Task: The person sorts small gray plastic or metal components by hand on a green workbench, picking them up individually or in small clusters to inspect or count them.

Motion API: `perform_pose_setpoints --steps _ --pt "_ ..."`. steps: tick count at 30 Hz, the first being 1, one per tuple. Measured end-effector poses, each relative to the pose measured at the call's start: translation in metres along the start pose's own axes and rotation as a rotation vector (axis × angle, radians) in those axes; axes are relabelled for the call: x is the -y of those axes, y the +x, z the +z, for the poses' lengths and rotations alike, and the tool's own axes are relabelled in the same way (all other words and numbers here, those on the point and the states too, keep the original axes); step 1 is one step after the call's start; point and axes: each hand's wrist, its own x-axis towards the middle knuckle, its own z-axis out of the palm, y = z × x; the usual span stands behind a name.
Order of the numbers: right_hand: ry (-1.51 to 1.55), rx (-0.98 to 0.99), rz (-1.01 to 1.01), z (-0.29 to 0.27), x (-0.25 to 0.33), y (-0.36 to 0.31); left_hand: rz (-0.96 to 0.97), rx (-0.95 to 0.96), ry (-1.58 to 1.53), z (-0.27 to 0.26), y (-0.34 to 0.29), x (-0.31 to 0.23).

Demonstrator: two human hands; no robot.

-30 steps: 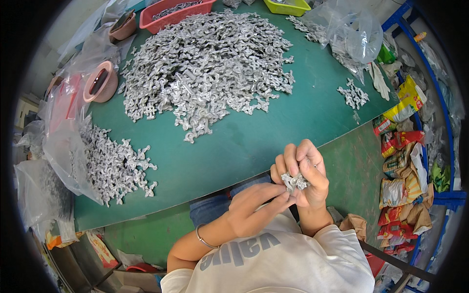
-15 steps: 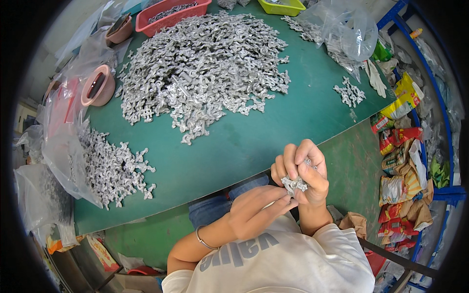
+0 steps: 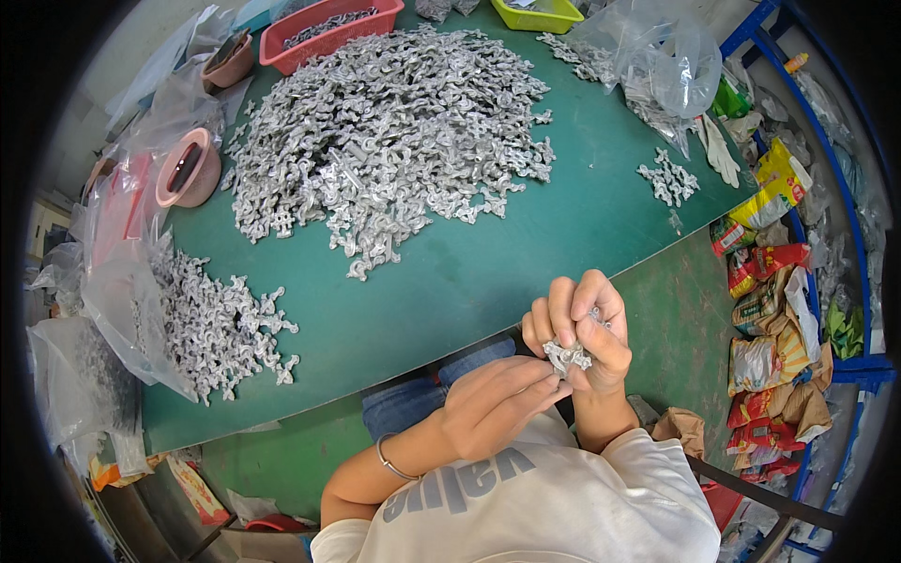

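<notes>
Above my lap, just off the table's near edge, my two hands meet at a small silvery metal casting. My right hand is closed, with its fingers curled round the casting and more bits of grey metal showing between thumb and fingers. From the left, my left hand reaches in, fingers together, its fingertips pinched at the lower edge of the same casting. How many pieces lie inside the right palm is hidden. A large heap of similar castings covers the far middle of the green table.
A smaller pile of castings lies at left beside clear plastic bags. Another few castings sit at right, near a white glove. Pink bowls, a red basket and a yellow-green tray stand along the edges. Blue shelving rises at right.
My hands stay in nearly the same place, with only a slight shift of the right fingers and the casting. The piles look unchanged.
</notes>
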Motion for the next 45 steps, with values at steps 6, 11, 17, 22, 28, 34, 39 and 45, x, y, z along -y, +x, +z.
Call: perform_pose_setpoints --steps 6,11,17,22,28,34,39,45 --pt "0.012 -0.029 0.024 -0.003 -0.001 0.000 -0.076 0.046 0.023 0.000 0.000 -0.001" --pt "0.258 -0.177 0.155 -0.012 -0.004 -0.001 -0.211 0.042 0.007 0.005 0.004 0.001" --pt "0.766 -0.325 0.162 -0.057 0.018 -0.024 -0.295 0.022 0.061 0.005 -0.007 0.014" --pt "0.686 -0.436 -0.055 -0.121 0.051 -0.069 -0.362 0.029 0.116 0.011 -0.011 0.023" --pt "0.272 -1.015 -0.093 -0.226 0.047 -0.135 -0.449 0.097 0.202 0.020 -0.014 0.032" --pt "-0.325 -1.421 0.316 -0.402 -0.018 -0.226 -0.492 0.153 0.270 0.027 -0.014 0.037" --pt "-0.534 -1.532 0.379 -0.413 -0.029 -0.223 -0.490 0.085 0.564 0.005 -0.014 0.046" --pt "-1.318 -1.332 -0.321 -0.273 -0.002 -0.122 -0.761 0.065 0.855 -0.044 -0.040 0.074"
